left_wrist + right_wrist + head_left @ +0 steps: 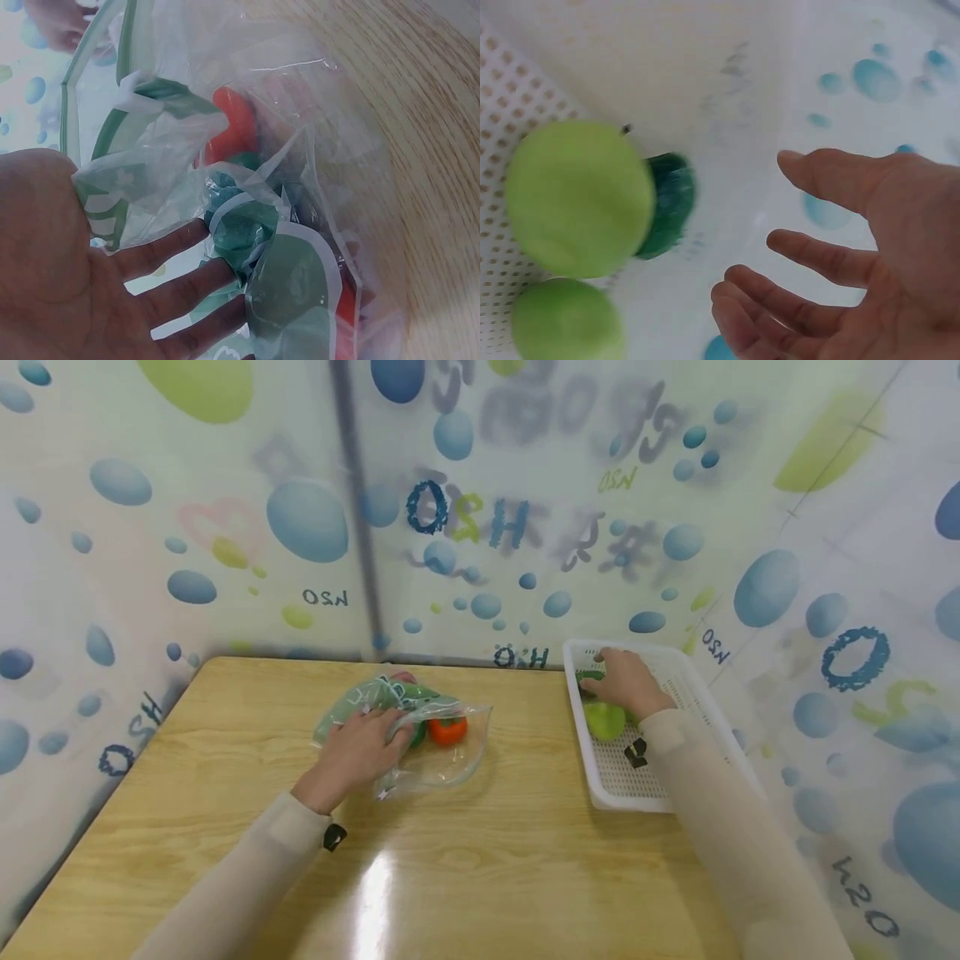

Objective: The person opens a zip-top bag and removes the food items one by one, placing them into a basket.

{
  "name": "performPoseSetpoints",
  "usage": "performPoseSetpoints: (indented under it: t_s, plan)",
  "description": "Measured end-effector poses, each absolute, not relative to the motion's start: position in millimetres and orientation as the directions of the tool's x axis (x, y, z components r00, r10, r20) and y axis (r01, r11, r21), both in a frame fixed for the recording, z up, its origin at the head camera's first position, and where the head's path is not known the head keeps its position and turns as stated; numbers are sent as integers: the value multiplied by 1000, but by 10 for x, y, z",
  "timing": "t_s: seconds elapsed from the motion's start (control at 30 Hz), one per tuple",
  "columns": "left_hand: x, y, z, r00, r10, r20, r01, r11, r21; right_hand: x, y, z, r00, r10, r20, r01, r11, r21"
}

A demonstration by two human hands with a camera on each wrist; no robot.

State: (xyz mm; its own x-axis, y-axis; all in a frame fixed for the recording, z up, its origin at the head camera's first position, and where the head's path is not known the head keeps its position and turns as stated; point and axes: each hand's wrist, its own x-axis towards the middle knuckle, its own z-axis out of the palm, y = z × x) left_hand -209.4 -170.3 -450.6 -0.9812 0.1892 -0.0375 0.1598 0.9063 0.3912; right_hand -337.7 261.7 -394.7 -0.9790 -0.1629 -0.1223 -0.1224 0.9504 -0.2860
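In the head view my left hand rests on a clear, green-printed plastic zip bag lying on the table. Inside the bag a red-orange fruit with a green top, like a tomato, shows beside dark green shapes. Its fingers look nearly straight against the plastic in the left wrist view; the thumb is hidden there. My right hand is over the far part of a white basket, fingers spread and holding nothing. Near it are a light green apple, a second light green fruit and a dark green glossy vegetable.
The wooden table carries the bag left of centre and the perforated basket at its right. Curtain-like walls with printed blue and green drops stand close behind the table and on both sides.
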Motion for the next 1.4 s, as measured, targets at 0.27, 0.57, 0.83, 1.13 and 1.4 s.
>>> performPoseSetpoints:
  t_s: [0.27, 0.57, 0.83, 1.13, 1.4]
  plan:
    - [-2112, -1686, -4510, -980, 196, -35, 167, 903, 397, -3004, 2275, -3712, -969, -245, 41, -246, 918, -312]
    - [-2111, -1680, -4494, -980, 187, -63, 145, 898, 414, -2536, 1822, -3648, -916, -374, 146, -401, 854, -332]
    - [-2109, -1676, -4498, -979, 195, -58, 154, 898, 412, -2235, 1463, -3748, -829, -520, 207, -560, 760, -331]
    - [-2108, -1671, -4522, -981, 187, -53, 150, 902, 405, -2080, 1028, -3948, -725, -679, 116, -678, 675, -290]
    - [-2117, -1662, -4521, -983, 174, -53, 139, 907, 397, -2161, 791, -4161, -727, -684, 62, -677, 698, -232]
